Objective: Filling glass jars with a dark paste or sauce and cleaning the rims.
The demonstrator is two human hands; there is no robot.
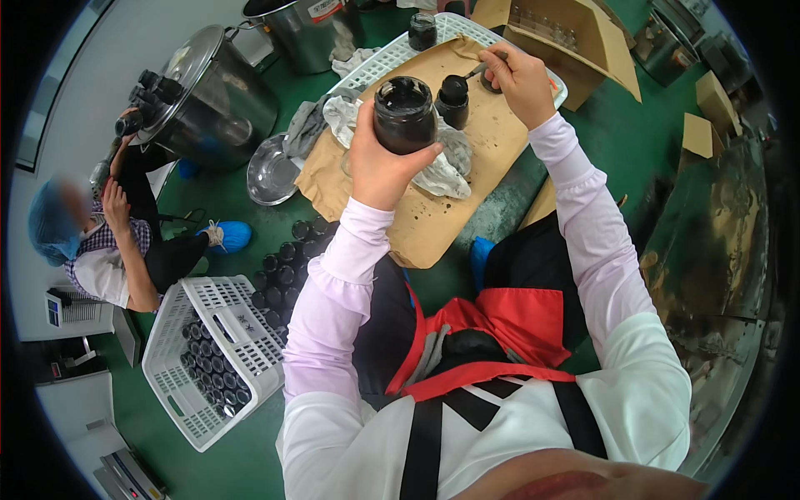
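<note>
My left hand (379, 164) grips a large glass jar (405, 128) of dark paste, held mouth up above the brown paper (437, 225). My right hand (520, 81) pinches the handle of a metal spoon (475, 70). The spoon's end meets dark paste at the mouth of a smaller glass jar (452, 114), which stands on the paper. Whether the spoon's bowl is inside that mouth or just over it, I cannot tell. White cloths (445, 178) lie crumpled beneath the large jar. A dark round object (490, 82) is partly hidden by my right hand.
A glass jar (423, 32) stands on the upturned white crate (450, 24). Left are a clear bowl (272, 172), rows of filled jars (284, 275), a white basket (187, 400) and a lidded steel pot (219, 94). Another person (103, 256) sits there. A carton (556, 56) holds glassware.
</note>
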